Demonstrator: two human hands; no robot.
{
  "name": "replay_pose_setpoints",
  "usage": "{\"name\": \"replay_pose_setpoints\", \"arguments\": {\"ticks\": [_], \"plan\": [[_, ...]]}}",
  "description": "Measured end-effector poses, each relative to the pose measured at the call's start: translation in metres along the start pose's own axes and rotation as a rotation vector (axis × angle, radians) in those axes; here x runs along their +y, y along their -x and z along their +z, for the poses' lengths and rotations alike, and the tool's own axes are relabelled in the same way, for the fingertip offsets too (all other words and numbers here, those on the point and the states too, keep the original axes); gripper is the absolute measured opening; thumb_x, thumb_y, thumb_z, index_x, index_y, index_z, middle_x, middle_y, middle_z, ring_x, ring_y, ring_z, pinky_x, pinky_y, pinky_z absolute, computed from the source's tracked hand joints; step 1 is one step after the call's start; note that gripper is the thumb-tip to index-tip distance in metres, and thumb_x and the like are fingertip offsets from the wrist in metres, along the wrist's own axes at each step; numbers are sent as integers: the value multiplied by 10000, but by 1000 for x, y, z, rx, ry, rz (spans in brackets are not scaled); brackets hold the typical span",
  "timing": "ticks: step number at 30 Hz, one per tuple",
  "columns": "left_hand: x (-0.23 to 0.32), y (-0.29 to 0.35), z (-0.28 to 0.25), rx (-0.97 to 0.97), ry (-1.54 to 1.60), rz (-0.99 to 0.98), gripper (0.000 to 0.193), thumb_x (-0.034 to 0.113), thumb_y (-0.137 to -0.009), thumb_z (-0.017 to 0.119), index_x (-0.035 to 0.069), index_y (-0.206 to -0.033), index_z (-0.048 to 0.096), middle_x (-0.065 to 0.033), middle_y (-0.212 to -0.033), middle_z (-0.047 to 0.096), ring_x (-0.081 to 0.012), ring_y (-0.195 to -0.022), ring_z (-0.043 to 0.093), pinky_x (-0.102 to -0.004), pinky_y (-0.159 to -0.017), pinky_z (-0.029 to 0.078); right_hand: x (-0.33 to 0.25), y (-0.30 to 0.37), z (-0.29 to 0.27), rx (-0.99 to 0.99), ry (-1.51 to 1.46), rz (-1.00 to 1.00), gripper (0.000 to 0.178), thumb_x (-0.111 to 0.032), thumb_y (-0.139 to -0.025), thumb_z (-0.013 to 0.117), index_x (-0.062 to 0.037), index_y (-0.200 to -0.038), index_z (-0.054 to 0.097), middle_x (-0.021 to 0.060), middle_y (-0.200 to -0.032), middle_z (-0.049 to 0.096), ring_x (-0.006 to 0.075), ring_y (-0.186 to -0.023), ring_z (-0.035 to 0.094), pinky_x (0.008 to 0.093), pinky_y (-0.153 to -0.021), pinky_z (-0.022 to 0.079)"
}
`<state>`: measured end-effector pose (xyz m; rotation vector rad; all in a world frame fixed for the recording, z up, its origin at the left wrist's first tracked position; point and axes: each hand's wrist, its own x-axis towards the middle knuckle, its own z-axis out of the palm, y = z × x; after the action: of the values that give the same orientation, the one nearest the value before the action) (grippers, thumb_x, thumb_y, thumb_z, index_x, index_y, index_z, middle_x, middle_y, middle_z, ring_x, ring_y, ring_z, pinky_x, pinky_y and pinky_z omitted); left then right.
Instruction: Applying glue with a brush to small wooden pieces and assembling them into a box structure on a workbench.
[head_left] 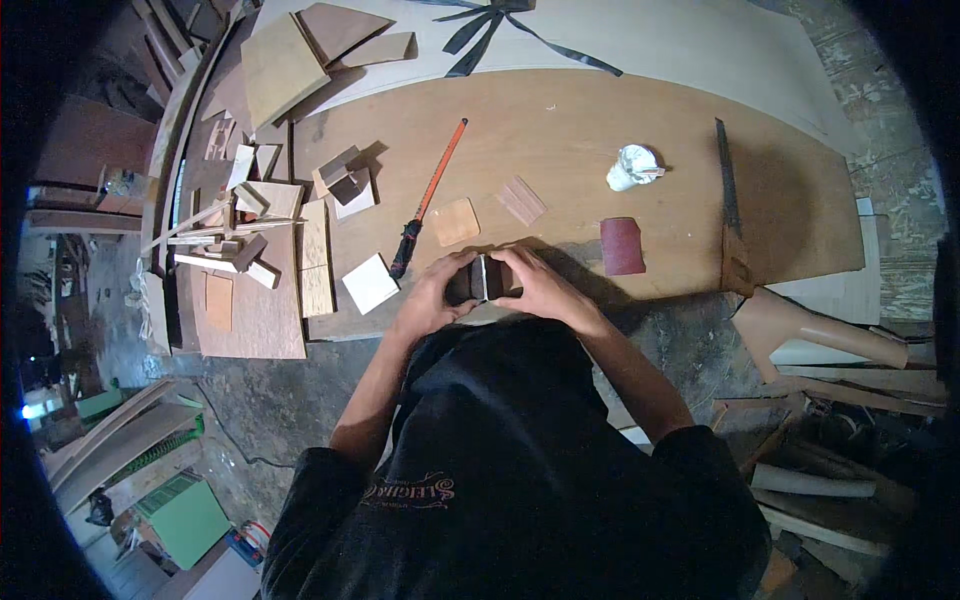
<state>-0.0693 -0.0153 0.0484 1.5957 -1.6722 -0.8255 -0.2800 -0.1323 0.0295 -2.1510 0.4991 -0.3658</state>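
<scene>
Close to the near edge of the workbench (pixel 565 240), my left hand (pixel 432 292) and my right hand (pixel 543 284) face each other. Between them is a small dark brown piece (pixel 484 278) that looks like wood, with a thin pale upright strip along its middle. Fingers of both hands curl round its outer sides; its lower part is hidden. A tan square of wood (pixel 456 222) lies just beyond my left hand, and a white square piece (pixel 370 284) sits to its left. Farther out are a striped wood piece (pixel 521 201) and a dark red sheet like sandpaper (pixel 623 246).
An orange rod with a black-wrapped end (pixel 436 188) lies left of centre. A small wooden assembly (pixel 346 182) stands beyond it. Wood offcuts (pixel 235 235) pile up at the left. A white crumpled container (pixel 634 167) stands far right, near a handsaw (pixel 731 200).
</scene>
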Motion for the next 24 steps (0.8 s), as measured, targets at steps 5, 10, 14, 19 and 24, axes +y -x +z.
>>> {"name": "replay_pose_setpoints", "arguments": {"ticks": [5, 10, 14, 19, 24], "plan": [[-5, 2, 2, -1, 7, -2, 746, 120, -699, 825, 26, -1374, 523, -201, -1276, 610, -369, -1200, 582, -417, -1039, 455, -3, 0, 0, 8, 4, 18, 722, -179, -723, 851, -41, -1320, 471, 217, -1296, 520, 403, -1231, 516, 450, -1030, 444], [-5, 3, 2, 9, 9, 4, 759, 124, -701, 830, 39, -1386, 514, -185, -1299, 606, -363, -1213, 577, -415, -1049, 448, -3, 1, 0, 19, 9, 3, 745, -193, -726, 853, -29, -1337, 460, 219, -1306, 514, 405, -1232, 513, 454, -1036, 441], [-6, 3, 4, -5, 3, -12, 779, 130, -702, 831, 49, -1402, 500, -183, -1317, 597, -367, -1232, 565, -420, -1058, 440, -1, 3, 0, -5, 14, 39, 786, -218, -740, 849, -16, -1376, 434, 225, -1345, 478, 404, -1254, 499, 453, -1048, 434], [1, 2, 1, -3, 21, -27, 789, 103, -692, 818, 33, -1403, 483, -199, -1334, 575, -377, -1252, 540, -430, -1083, 421, -6, 7, -5, -12, -11, 62, 881, -251, -752, 847, -26, -1457, 371, 223, -1428, 418, 381, -1341, 429, 436, -1112, 378], [-2, 3, 3, -15, 46, -55, 840, 88, -681, 821, 52, -1435, 454, -206, -1362, 557, -371, -1281, 523, -428, -1098, 411, -14, 18, -20, 105, 37, 89, 826, -284, -753, 857, -24, -1410, 430, 205, -1399, 480, 353, -1299, 484, 440, -1089, 400]]}}
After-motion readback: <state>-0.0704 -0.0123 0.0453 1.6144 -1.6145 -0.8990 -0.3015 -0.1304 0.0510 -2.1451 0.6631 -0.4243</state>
